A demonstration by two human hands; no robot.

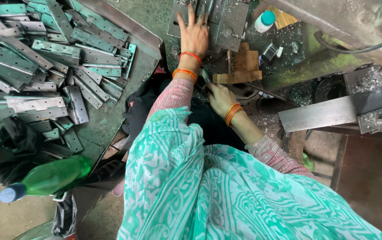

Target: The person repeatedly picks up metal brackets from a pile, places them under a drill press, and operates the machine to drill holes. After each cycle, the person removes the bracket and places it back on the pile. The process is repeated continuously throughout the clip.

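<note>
Left grip: the left hand (194, 32), top centre of the frame, lies flat with fingers spread on a grey hinged metal plate (231, 22); released, pressing down rather than grasping.
Right grip: the right hand (220, 98), centre of the frame, is curled around a small grey metal piece (205, 76) that sticks up just above the knuckles; clenched on it.
Wrists: orange bangles (233, 113) ring both wrists, above pink patterned sleeves.
Between the hands: a stack of brown wooden blocks (242, 66) sits just right of the left wrist and above the right hand, touching the hinged plate's lower edge.
Machine bed: the plate and blocks rest on a dark, oily surface strewn with shiny metal shavings (304, 91).
Upper right: a small white plastic bottle with a teal cap (264, 21) stands near the plate.
Right: a long flat grey steel bar (333, 111) runs across the frame's right side.
Left worktop: a green-topped worktop (106, 120) carries a big heap of grey metal hinge plates (44, 58) in the upper left.
Lower left: a green plastic bottle with a blue cap (49, 178) lies on its side at the worktop's edge.
Foreground: a teal and white patterned cloth (226, 191) fills the bottom centre.
</note>
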